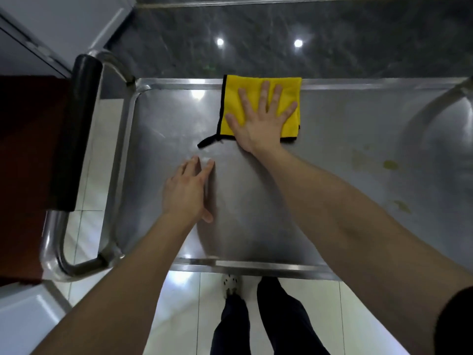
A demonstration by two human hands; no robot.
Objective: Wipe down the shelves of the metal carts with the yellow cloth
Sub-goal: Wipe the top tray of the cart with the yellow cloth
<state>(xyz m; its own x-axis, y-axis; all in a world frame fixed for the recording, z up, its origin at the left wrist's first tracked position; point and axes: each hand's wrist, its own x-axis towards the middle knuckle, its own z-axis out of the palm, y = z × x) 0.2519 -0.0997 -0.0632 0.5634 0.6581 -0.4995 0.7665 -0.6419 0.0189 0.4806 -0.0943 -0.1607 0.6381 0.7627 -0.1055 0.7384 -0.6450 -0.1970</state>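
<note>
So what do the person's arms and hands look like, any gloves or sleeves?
No gloves: the left hand and right hand are bare, no rings or watch showing. Forearms are bare; a black sleeve shows at the right upper arm.

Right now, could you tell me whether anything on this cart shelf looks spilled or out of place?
Yes: yellowish smears mark the shelf toward its right side, apart from the cloth under the right hand. They look like dried spills, not yet wiped. Nothing else stands out.
</note>
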